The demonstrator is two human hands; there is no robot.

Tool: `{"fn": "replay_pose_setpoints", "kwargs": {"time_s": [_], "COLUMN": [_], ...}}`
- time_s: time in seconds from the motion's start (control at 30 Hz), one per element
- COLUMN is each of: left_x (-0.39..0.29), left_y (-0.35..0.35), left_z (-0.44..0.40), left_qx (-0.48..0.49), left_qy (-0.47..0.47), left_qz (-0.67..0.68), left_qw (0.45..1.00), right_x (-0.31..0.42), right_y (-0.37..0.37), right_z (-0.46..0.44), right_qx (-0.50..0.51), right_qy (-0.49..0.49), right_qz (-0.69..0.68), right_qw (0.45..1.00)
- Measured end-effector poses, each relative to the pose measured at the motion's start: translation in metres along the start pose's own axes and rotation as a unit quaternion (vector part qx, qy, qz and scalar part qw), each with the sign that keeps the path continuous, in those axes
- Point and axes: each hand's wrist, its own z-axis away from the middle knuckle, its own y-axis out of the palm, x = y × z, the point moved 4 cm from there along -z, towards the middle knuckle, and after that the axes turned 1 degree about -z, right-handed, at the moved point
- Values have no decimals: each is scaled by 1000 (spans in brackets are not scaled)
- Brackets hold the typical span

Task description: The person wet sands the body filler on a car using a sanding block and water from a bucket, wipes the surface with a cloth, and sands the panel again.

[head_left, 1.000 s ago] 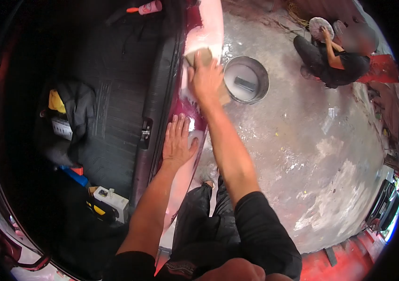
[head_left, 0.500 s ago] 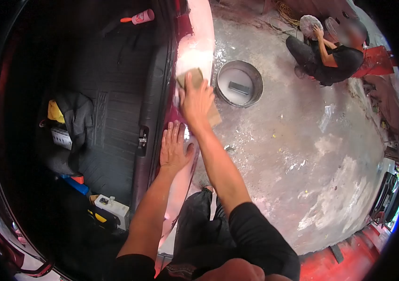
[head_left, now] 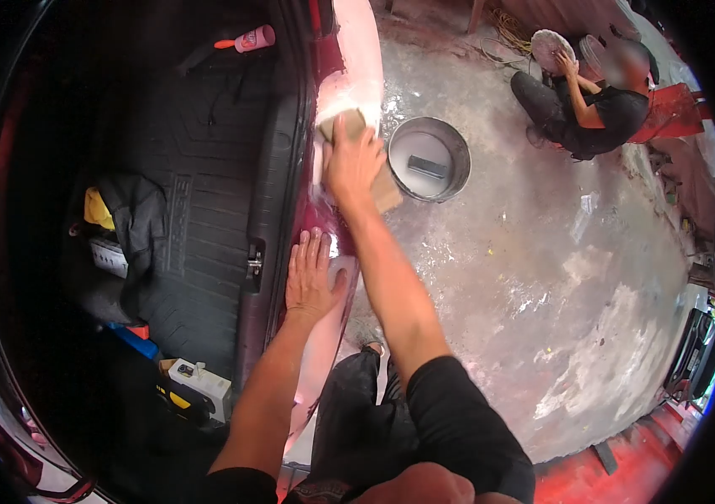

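Under my right hand [head_left: 353, 164] a brown sheet of sandpaper [head_left: 385, 193] is pressed against the car's rear bumper [head_left: 356, 55]. One end of the sheet shows past my fingertips, and the other hangs out beside my palm over the outer edge. The bumper is maroon with pale, whitish patches. Lower down, my left hand [head_left: 314, 273] lies flat on the bumper with its fingers stretched out and holds nothing. Right of my right hand, a round metal basin [head_left: 392, 172] of cloudy liquid stands on the floor, with a dark rectangular block [head_left: 427, 167] in it.
To the left is the open trunk [head_left: 214, 218], with its latch [head_left: 254, 262], a dark cloth [head_left: 139, 210], a white and black box [head_left: 198, 388] and a pink cup-like item [head_left: 254, 39]. At the upper right a seated co-worker [head_left: 605, 113] holds a round disc [head_left: 550, 50].
My right hand and the sandpaper have shifted slightly along the bumper. My left hand stays flat in nearly the same place. The co-worker's disc has tilted, and the view has moved a little.
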Motion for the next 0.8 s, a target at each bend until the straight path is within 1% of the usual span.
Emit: {"fn": "replay_pose_setpoints", "kwargs": {"time_s": [0.07,0.17,0.27,0.3,0.4,0.43,0.53,0.57,0.63,0.73,0.8], "left_x": [2,0,-1,1,2,0,0,0,-3,1,0], "left_y": [1,1,0,1,3,1,2,2,2,2,2], "left_z": [1,0,0,0,2,2,0,1,-1,2,6], "left_qx": [-9,-1,-1,-6,-3,-3,5,-10,-9,-3,-5], "left_qy": [1,4,-2,2,7,6,1,12,12,12,11], "left_qz": [-3,0,5,-2,-16,-17,16,13,13,2,-5], "left_qw": [1000,1000,1000,1000,1000,1000,1000,1000,1000,1000,1000], "right_x": [4,0,-1,-1,1,2,0,-2,-3,-2,-5], "right_y": [5,5,-9,-7,6,7,8,1,-9,-10,-2], "right_z": [-28,5,36,26,-29,-28,22,30,41,-13,-9], "right_qx": [7,-5,37,17,5,-12,-48,-29,15,-6,-5], "right_qy": [4,21,23,3,7,12,10,5,-2,-32,-36], "right_qz": [21,9,1,14,25,29,3,5,5,-20,-24], "right_qw": [1000,1000,999,1000,1000,999,999,1000,1000,999,999]}}
